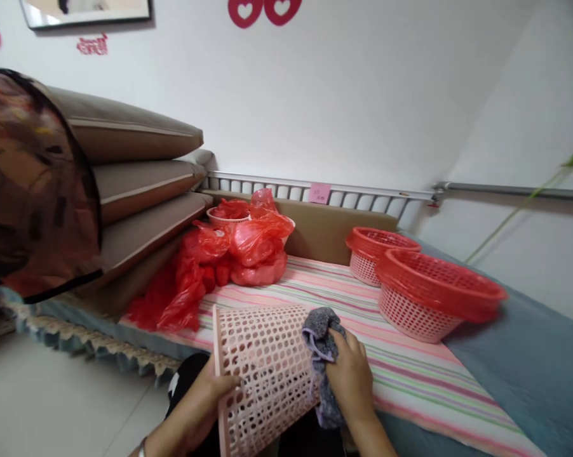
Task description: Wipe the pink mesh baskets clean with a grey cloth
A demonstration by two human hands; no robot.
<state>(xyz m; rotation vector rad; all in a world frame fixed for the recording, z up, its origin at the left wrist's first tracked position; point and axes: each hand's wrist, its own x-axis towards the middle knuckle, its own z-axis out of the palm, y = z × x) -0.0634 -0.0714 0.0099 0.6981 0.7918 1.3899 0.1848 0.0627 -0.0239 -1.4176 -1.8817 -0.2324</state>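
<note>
While gripping the pink basket (pixel 270 355) by its rim in the left hand (pixel 205 403), long axis toward the right hand (pixel 352 374), clutching the grey cloth (pixel 323 322) there against its opposite end.

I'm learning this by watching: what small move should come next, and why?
Probably rub the grey cloth gently over the pink basket, since the right hand holds the cloth against one end while the left hand grips the other.
</note>
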